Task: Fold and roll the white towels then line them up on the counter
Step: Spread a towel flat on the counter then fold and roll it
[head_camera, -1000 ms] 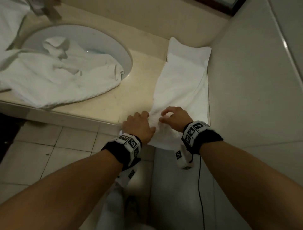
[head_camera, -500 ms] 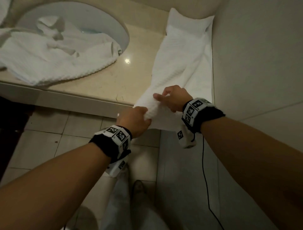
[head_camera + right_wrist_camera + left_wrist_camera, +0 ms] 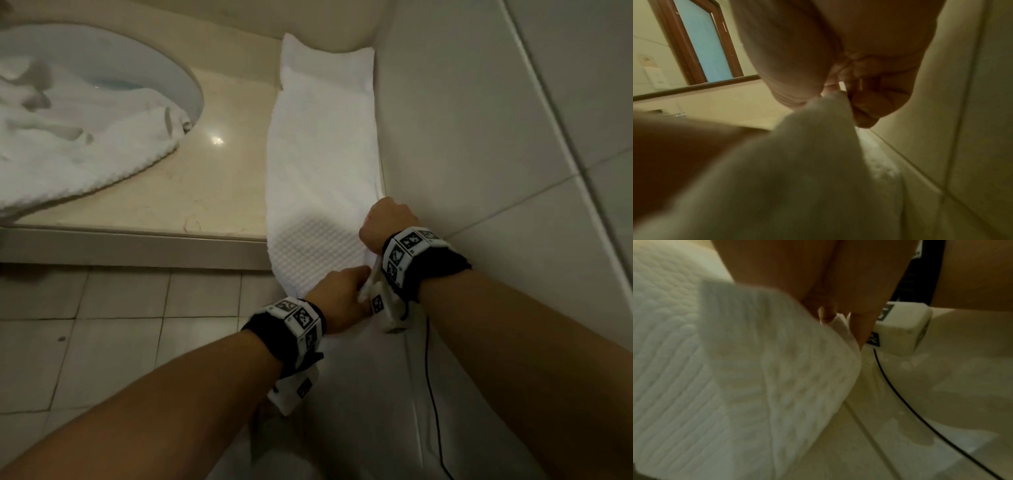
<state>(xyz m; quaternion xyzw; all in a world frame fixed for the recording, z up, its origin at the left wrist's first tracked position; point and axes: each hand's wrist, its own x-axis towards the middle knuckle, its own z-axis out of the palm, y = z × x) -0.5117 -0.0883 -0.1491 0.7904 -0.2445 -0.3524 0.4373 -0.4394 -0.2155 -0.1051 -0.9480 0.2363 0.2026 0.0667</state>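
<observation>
A long white folded towel (image 3: 322,164) lies lengthwise on the beige counter (image 3: 222,171) beside the right wall, its near end hanging over the counter's front edge. My left hand (image 3: 342,294) pinches the near end of that towel (image 3: 756,369) below the counter edge. My right hand (image 3: 383,222) grips the towel's right edge (image 3: 818,146) higher up, close to the wall, fingers curled round the cloth. A second white towel (image 3: 78,150) lies crumpled, half in the sink.
The round white sink (image 3: 113,58) takes up the counter's left part. A tiled wall (image 3: 496,137) runs along the right, tight against the towel. Tiled floor (image 3: 120,325) lies below the counter's front edge. A black cable (image 3: 430,377) hangs from my right wrist.
Both hands moved right and lifted the towel's near end off the counter edge. The right hand shifted up along the wall side; the left hand dropped lower with the end.
</observation>
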